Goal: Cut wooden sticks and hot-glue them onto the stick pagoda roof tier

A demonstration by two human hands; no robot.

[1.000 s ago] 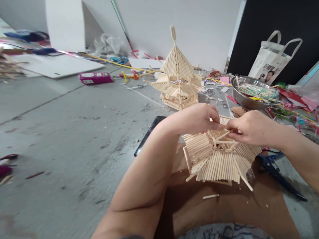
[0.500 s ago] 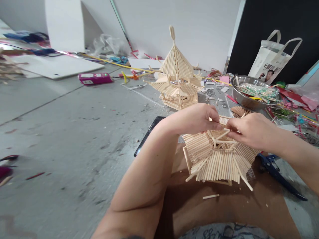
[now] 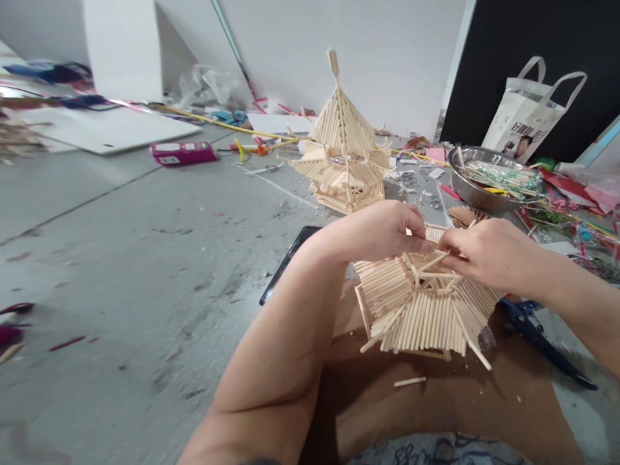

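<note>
A roof-shaped model of pale wooden sticks (image 3: pixel 431 320) rests on my lap, with a small stick frame at its top. My left hand (image 3: pixel 387 231) is closed over the upper left of that frame, fingertips pinched on a stick. From the right, my right hand (image 3: pixel 484 250) pinches at the frame's upper right, its fingertips close to those of my left. Where the fingers meet, the sticks are partly hidden. Beyond my hands, a tiered stick tower with a pointed roof (image 3: pixel 341 126) stands upright on the floor.
A black phone (image 3: pixel 290 265) lies beside my left forearm. Blue-handled pliers (image 3: pixel 545 342) are under my right arm. A metal bowl of sticks (image 3: pixel 472 187), a white bag (image 3: pixel 516 116) and scraps lie at the right. One loose stick (image 3: pixel 409 382) is on my lap.
</note>
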